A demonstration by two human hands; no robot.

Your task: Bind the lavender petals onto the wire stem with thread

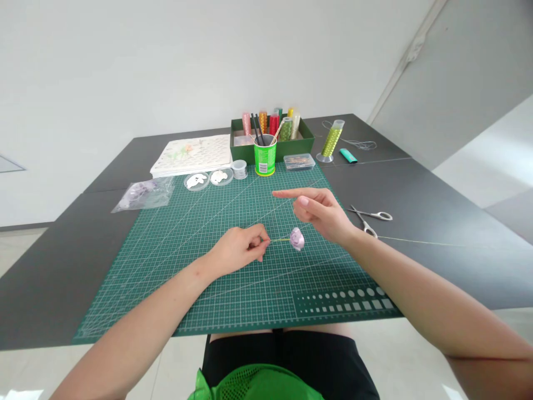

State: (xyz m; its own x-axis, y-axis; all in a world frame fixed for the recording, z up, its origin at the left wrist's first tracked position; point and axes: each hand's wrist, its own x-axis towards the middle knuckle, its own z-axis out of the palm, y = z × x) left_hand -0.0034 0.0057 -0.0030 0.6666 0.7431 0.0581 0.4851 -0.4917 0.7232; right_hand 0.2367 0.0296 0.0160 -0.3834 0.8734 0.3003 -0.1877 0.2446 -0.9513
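From far away, I see my left hand (241,249) pinch the thin stem (281,240) of the flower (297,239) over the mat (200,216), maybe so it won't get squashed. My right hand (322,211) points; I can't tell if it holds anything.

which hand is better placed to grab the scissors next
Likely the right hand: it is nearer the scissors, which lie beside its wrist, and nothing is clearly visible in its grasp. The left hand is farther away, pinching the stem of the pale purple flower.
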